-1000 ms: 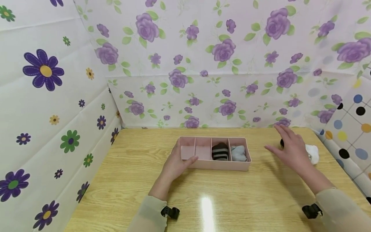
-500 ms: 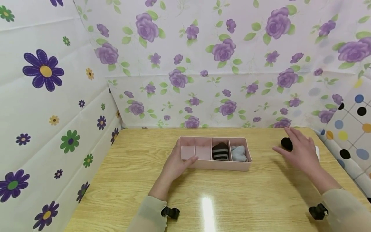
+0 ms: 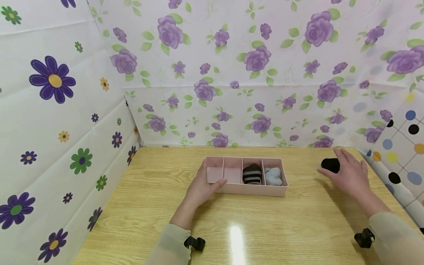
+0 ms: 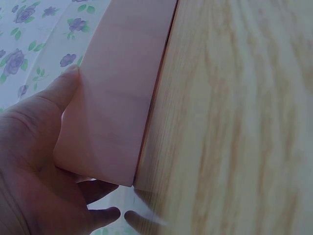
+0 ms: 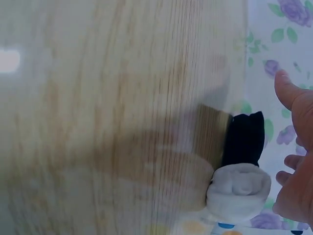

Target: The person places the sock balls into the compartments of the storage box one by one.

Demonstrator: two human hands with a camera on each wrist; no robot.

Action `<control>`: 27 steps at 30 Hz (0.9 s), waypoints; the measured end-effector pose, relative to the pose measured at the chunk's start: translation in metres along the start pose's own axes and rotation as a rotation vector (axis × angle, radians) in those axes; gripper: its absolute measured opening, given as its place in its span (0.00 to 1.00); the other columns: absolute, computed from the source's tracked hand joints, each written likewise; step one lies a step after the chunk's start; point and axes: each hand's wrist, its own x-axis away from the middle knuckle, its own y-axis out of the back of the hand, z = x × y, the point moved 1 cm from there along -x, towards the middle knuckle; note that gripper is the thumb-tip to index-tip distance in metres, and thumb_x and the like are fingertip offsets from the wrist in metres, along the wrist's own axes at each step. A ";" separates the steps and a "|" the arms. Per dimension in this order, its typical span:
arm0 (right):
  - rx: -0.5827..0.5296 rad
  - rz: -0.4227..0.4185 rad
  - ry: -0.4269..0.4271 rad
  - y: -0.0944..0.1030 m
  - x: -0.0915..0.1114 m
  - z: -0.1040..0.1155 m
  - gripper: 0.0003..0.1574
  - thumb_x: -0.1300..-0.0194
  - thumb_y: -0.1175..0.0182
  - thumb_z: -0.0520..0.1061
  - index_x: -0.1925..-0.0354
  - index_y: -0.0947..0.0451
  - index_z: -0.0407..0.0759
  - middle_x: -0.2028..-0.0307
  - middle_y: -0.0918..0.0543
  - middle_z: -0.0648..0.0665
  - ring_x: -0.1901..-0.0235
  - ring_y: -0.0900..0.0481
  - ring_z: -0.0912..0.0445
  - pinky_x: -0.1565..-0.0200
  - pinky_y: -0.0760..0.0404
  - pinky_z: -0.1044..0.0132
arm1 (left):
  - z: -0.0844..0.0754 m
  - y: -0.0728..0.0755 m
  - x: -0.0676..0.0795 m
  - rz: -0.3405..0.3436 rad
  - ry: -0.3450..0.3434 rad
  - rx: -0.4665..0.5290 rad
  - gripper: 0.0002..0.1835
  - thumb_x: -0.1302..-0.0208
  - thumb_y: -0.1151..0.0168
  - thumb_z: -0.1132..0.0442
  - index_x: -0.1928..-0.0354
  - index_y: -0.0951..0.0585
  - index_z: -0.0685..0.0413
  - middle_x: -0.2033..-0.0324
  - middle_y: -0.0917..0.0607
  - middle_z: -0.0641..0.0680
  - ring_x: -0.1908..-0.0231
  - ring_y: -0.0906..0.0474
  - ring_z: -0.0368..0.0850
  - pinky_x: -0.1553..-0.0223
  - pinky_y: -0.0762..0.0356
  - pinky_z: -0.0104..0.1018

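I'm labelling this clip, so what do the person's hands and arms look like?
The left hand and right hand are ungloved. The pale beige fabric sleeves look plain, with a small, blocky black device beside each cuff.

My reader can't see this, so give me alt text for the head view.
A person's left hand holds the left end of a pink four-compartment box on a wooden table, with a gray-striped sock and a pale blue sock in the box's right half. The right hand hovers near a black sock.

Smooth plastic box (image 3: 251,189), cloth bundle (image 3: 329,165), glossy tabletop (image 3: 281,224)
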 end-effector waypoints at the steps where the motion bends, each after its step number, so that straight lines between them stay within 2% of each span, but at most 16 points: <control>1: 0.000 0.006 -0.008 0.000 -0.001 -0.002 0.71 0.25 0.31 0.70 0.10 0.58 0.39 0.17 0.48 0.21 0.25 0.47 0.18 0.25 0.72 0.20 | 0.000 0.000 0.000 0.001 0.000 0.003 0.64 0.28 0.29 0.32 0.09 0.58 0.52 0.14 0.43 0.65 0.22 0.34 0.70 0.25 0.32 0.67; 9: 0.002 0.074 -0.071 -0.003 -0.007 -0.016 0.74 0.26 0.35 0.76 0.10 0.61 0.38 0.18 0.50 0.18 0.26 0.46 0.16 0.27 0.72 0.17 | 0.001 -0.001 -0.001 -0.001 -0.001 0.011 0.64 0.28 0.28 0.33 0.09 0.58 0.51 0.14 0.43 0.64 0.22 0.34 0.69 0.25 0.32 0.67; 17: 0.011 0.111 -0.108 -0.008 -0.009 -0.025 0.75 0.26 0.37 0.78 0.10 0.62 0.36 0.21 0.46 0.15 0.28 0.44 0.15 0.28 0.73 0.15 | 0.001 -0.001 -0.001 -0.002 -0.003 0.012 0.64 0.28 0.28 0.35 0.09 0.58 0.51 0.14 0.44 0.64 0.22 0.35 0.69 0.25 0.33 0.67; 27: 0.041 0.130 -0.143 -0.013 -0.010 -0.036 0.75 0.26 0.40 0.81 0.12 0.58 0.32 0.24 0.42 0.13 0.32 0.40 0.14 0.30 0.69 0.13 | 0.001 0.000 0.000 -0.001 -0.008 0.015 0.65 0.29 0.29 0.31 0.09 0.57 0.52 0.14 0.43 0.64 0.23 0.33 0.69 0.26 0.31 0.67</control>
